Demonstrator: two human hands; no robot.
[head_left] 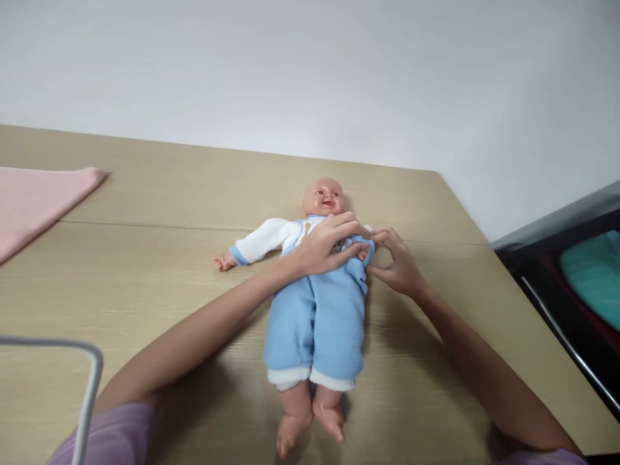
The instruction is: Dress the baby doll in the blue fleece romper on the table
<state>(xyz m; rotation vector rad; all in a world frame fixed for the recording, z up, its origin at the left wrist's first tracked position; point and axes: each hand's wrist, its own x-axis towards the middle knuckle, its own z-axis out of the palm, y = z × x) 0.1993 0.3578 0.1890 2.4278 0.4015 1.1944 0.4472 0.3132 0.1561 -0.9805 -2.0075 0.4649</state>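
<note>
A bald baby doll [314,323] lies on its back on the table, head away from me, in a blue and white outfit with bare feet. Its white sleeve with a blue cuff [261,242] stretches out to the left. My left hand [327,245] reaches across the chest, with fingers and thumb closed around the doll's other arm, whose small hand [361,254] peeks out below my thumb. On the right side of the doll, my right hand [396,263] pinches the blue cloth there between fingers and thumb. My hands partly hide that sleeve and the chest.
A pink cloth [39,203] lies at the left of the wooden table [159,187]. A grey bent bar [92,381] stands in the lower left foreground. Beyond the right table edge is a dark chair-like object [542,284] with something green on it. A pale wall rises behind.
</note>
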